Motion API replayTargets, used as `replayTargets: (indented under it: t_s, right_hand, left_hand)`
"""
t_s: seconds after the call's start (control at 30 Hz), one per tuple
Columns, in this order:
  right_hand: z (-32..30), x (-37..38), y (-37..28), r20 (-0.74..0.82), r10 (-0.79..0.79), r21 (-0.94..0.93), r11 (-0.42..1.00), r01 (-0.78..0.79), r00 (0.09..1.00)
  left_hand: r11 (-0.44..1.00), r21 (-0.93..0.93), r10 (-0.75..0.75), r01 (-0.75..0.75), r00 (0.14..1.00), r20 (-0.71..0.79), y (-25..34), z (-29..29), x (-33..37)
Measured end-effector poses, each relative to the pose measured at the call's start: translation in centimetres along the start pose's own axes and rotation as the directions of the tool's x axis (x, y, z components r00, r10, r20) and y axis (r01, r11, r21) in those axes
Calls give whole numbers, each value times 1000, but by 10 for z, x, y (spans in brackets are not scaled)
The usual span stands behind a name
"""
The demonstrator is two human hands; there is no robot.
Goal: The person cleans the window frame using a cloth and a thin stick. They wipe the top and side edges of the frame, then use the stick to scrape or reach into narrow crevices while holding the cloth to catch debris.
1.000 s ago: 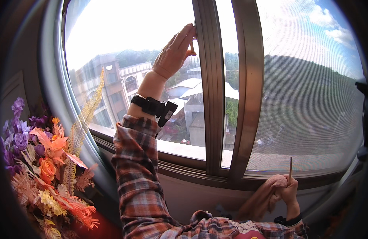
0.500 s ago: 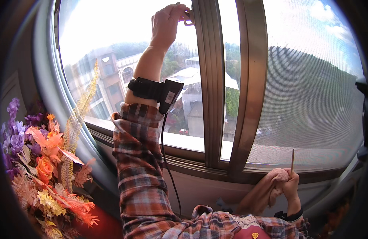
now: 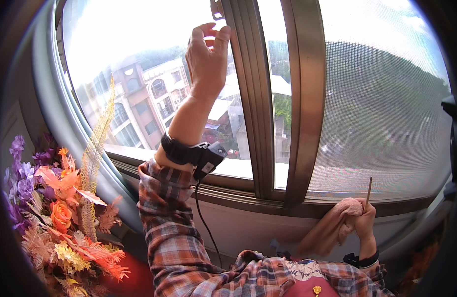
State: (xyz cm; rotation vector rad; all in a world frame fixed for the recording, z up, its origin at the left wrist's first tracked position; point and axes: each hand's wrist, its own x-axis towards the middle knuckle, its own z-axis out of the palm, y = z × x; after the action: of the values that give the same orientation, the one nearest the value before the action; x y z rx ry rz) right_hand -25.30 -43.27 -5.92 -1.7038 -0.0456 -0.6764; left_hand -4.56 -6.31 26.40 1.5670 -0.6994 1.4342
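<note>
My left hand point(image 3: 207, 62) is raised in front of the window, just below a small handle point(image 3: 217, 10) on the brown metal frame point(image 3: 246, 74). Its thumb and fingers are bent but apart, with nothing between them, and a gap separates them from the handle. Lower right, by the sill, my right hand point(image 3: 366, 225) is closed round a pink cloth point(image 3: 327, 227) that hangs down to its left. The same hand grips a thin stick point(image 3: 369, 192), which points upward; its lower end is hidden in the fist.
Artificial flowers point(image 3: 60, 215) in purple, orange and yellow stand at the left, beside a pale curtain point(image 3: 53, 94). An insect screen point(image 3: 382, 114) covers the right part of the window. A black cable point(image 3: 205, 222) trails from the device point(image 3: 210, 161) strapped to my left wrist.
My left hand has come off the handle and dropped a little, its fingers loosening. The right hand still holds the cloth and stick, with only a slight shift.
</note>
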Motion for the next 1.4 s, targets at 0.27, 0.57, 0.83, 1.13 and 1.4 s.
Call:
replayTargets:
  t_s: [0.27, 0.57, 0.83, 1.13, 1.4]
  right_hand:
    - [-1, 0, -1, 20, -3, -10, 1000, 4, 1000]
    - [-10, -1, 8, 54, -46, -118, 992, 53, 997]
    - [-22, -3, 28, 34, -124, -248, 960, 128, 992]
    - [-30, 1, 48, 119, -255, -205, 939, 275, 959]
    - [-24, 5, 39, 141, -236, -172, 950, 259, 961]
  left_hand:
    - [998, -30, -41, 46, 989, 141, 3, 14, -73]
    - [696, 328, 651, -639, 754, 89, -63, 4, -96]
    - [690, 596, 396, -411, 903, 165, -90, 15, -123]
    - [640, 568, 501, -518, 841, 204, -92, 8, -124]
    - [938, 275, 213, -211, 977, 23, -41, 11, -168]
